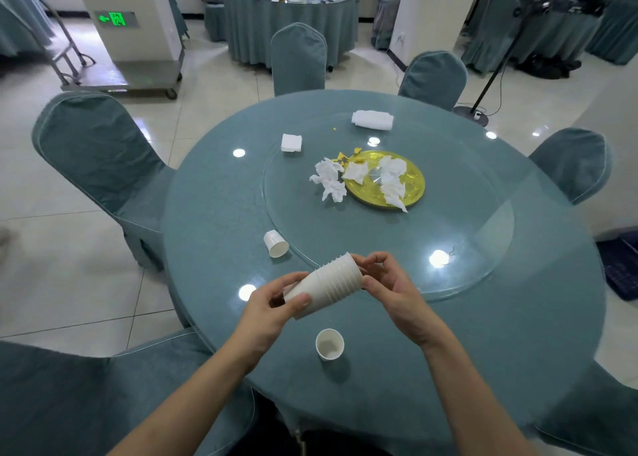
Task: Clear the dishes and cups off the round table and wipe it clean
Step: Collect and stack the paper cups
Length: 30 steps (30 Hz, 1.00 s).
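A stack of white paper cups [326,284] lies sideways in the air above the near part of the round table [518,335]. My left hand [272,305] grips its narrow end, and my right hand [390,283] holds its wide end. One white cup [329,344] stands upright on the table just below my hands. Another cup [275,243] lies tipped over at the edge of the glass turntable [466,221]. On the turntable sit a yellow plate [411,193] with crumpled napkins [329,179] and yellow scraps, a folded white napkin [291,143] and a rolled white towel [372,120].
Teal-covered chairs ring the table: one at the left [100,152], one at the near left [69,404], two at the far side [298,58] and one at the right [573,162]. A metal cart [121,79] stands at the back left. A second, cluttered table [290,24] is behind.
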Tool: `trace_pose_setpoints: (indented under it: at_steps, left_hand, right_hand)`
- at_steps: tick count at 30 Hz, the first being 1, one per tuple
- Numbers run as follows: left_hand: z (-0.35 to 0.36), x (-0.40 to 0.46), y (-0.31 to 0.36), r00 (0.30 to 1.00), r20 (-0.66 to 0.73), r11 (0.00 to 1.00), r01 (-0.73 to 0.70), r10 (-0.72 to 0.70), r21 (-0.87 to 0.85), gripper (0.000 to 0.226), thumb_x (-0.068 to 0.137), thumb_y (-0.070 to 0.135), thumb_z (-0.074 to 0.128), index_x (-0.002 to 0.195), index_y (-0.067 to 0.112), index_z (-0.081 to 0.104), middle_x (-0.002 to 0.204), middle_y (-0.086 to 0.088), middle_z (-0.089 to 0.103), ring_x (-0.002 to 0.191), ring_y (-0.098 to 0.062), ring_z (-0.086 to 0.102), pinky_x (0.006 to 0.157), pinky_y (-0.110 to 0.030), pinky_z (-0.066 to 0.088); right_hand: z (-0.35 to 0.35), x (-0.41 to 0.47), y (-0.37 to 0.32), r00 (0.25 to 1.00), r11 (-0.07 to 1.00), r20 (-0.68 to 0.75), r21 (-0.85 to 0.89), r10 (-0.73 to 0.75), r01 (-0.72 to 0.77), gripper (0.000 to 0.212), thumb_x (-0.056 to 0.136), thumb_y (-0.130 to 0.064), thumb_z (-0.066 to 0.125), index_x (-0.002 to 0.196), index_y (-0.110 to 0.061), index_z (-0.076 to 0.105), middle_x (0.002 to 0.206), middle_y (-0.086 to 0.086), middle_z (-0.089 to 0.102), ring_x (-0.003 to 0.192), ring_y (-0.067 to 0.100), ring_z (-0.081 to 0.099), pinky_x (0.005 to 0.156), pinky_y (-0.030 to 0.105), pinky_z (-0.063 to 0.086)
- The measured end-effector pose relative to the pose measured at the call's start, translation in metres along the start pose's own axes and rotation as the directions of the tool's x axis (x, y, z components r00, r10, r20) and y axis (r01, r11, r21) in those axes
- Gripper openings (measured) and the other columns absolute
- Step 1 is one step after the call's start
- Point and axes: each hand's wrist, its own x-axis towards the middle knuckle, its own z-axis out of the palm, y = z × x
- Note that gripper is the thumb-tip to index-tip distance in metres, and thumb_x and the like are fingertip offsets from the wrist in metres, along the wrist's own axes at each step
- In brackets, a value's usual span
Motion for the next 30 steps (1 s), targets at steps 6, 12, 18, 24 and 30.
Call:
trace_pose_setpoints:
  at_steps: [6, 12, 18, 24, 30]
  left_hand:
    - [-0.014, 0.001, -0.003, 1.0, -0.026, 1.0, -0.001, 0.001, 0.022, 0.037, 0.08, 0.032, 0.076, 0.117, 0.033, 0.074, 0.112, -0.003, 0.075, 0.099, -0.013, 0.068, 0.084, -0.024, 0.051]
    - [-0.027, -0.006, -0.007, 0.99, -0.139, 1.0, 0.025, -0.027, -0.015, 0.032, 0.085, 0.027, 0.078, 0.116, 0.033, 0.074, 0.111, -0.003, 0.075, 0.099, -0.014, 0.067, 0.079, -0.015, 0.05]
    - [-0.045, -0.02, -0.011, 0.974, -0.22, 0.998, 0.043, -0.05, -0.038, 0.031, 0.093, 0.013, 0.073, 0.12, 0.027, 0.073, 0.116, -0.007, 0.073, 0.093, -0.006, 0.067, 0.075, -0.011, 0.049]
    - [-0.059, -0.038, -0.013, 0.964, -0.26, 0.999, 0.04, -0.048, -0.036, 0.03, 0.093, 0.014, 0.073, 0.118, 0.031, 0.073, 0.113, -0.003, 0.074, 0.099, -0.013, 0.067, 0.083, -0.017, 0.05]
    - [-0.077, -0.055, -0.011, 0.957, -0.289, 0.999, 0.029, -0.038, -0.033, 0.03, 0.092, 0.017, 0.074, 0.113, 0.038, 0.074, 0.107, 0.003, 0.075, 0.093, -0.007, 0.067, 0.08, -0.018, 0.051]
  right_hand:
    - [0.009, 0.012, 0.002, 0.991, 0.998, 0.115, -0.027, 0.062, -0.059, 0.03, 0.102, 0.002, 0.053, 0.131, -0.004, 0.046, 0.138, 0.003, 0.064, 0.126, 0.012, 0.059, 0.099, 0.025, 0.048]
    - [0.023, 0.023, 0.065, 0.965, 0.982, -0.187, 0.071, 0.186, -0.176, 0.019, 0.102, -0.017, 0.061, 0.12, -0.016, 0.059, 0.125, -0.001, 0.07, 0.118, 0.029, 0.066, 0.094, 0.037, 0.054]
    - [0.035, 0.005, 0.163, 0.945, 0.527, -0.13, -0.803, 0.3, -0.279, 0.058, 0.083, -0.043, 0.075, 0.136, -0.031, 0.053, 0.139, -0.011, 0.052, 0.13, 0.018, 0.049, 0.107, 0.036, 0.041]
    - [0.053, 0.002, 0.19, 0.939, 0.254, -0.089, -0.95, 0.333, -0.18, 0.079, 0.084, -0.053, 0.068, 0.152, -0.031, 0.036, 0.15, -0.007, 0.044, 0.13, 0.023, 0.048, 0.102, 0.038, 0.045]
    - [0.068, 0.02, 0.156, 0.917, 0.673, -0.29, -0.623, 0.275, -0.399, 0.066, 0.08, -0.036, 0.084, 0.136, -0.018, 0.055, 0.13, 0.002, 0.063, 0.113, 0.021, 0.06, 0.091, 0.025, 0.045]
